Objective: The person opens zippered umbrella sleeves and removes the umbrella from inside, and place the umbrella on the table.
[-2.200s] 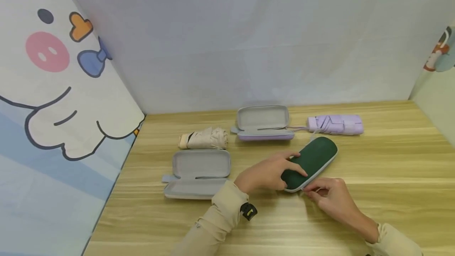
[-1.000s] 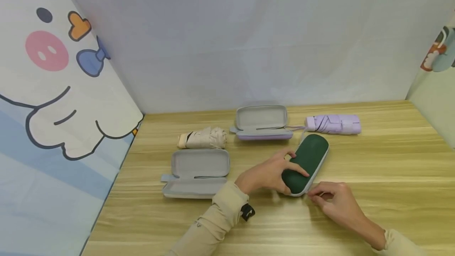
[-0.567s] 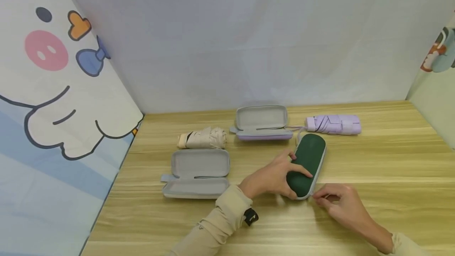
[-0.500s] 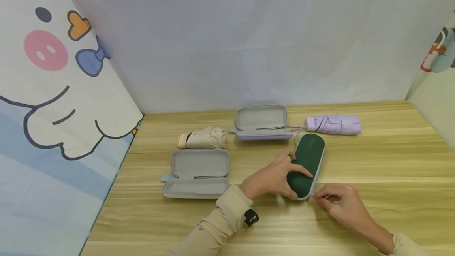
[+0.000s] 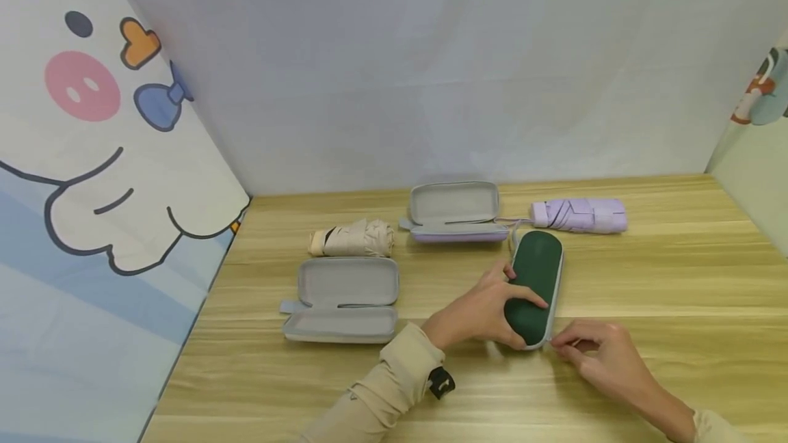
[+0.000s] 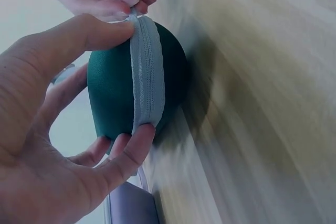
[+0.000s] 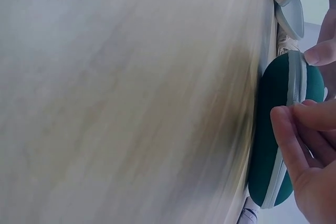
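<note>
A dark green zip case (image 5: 537, 262) with a pale grey zipper band lies on the table, its far end angled slightly right. My left hand (image 5: 480, 313) grips the case's near end, thumb and fingers spread around its sides. At the near right corner, my right hand (image 5: 609, 357) pinches the zipper pull (image 6: 133, 12) between thumb and forefinger. In the left wrist view, the zipper teeth (image 6: 149, 72) are closed across the near end. The right wrist view shows the zipper band (image 7: 295, 80) running along the case's side. What the case holds is hidden.
An opened grey-lined case (image 5: 341, 325) lies at left, with a folded beige umbrella (image 5: 357, 239) behind it. Farther back stands an opened purple case (image 5: 455, 204), and a folded purple umbrella (image 5: 581, 215) lies to its right. A cloth wall (image 5: 468, 74) borders the table's back.
The green case has turned from a rightward slant to nearly straight ahead. My right hand has moved right and slightly nearer along the corner with the zipper pull. My left hand has shifted slightly right.
</note>
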{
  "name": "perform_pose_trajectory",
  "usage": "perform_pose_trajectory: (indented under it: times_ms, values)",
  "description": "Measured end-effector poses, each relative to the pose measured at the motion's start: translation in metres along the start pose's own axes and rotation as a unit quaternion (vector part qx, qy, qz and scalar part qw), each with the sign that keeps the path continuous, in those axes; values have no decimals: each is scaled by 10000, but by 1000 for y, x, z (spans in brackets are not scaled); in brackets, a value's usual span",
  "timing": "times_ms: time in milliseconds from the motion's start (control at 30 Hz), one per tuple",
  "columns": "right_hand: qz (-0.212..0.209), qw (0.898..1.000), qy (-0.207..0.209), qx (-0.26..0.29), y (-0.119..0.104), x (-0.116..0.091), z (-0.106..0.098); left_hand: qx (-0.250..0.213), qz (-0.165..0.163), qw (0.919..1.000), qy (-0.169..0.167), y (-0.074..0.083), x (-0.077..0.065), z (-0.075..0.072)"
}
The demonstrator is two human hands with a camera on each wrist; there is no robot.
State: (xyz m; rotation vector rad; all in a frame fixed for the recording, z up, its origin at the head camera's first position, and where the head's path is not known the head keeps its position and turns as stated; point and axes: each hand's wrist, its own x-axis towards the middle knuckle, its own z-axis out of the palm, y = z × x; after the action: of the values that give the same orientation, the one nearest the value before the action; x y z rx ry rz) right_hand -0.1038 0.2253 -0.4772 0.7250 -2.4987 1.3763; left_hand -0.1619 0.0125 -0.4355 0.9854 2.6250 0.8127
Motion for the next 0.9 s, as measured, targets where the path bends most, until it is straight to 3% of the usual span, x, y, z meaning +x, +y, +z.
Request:
perform_pose_trajectory:
  times_ms: [467, 900]
  values:
    - [27, 9999, -38, -157, 2, -3, -6, -128, -323, 9986, 404, 8, 0, 10]
    - [-82, 9996, 76, -264, 5, -8, -14, -260, -579, 9963, 584, 17, 2, 18]
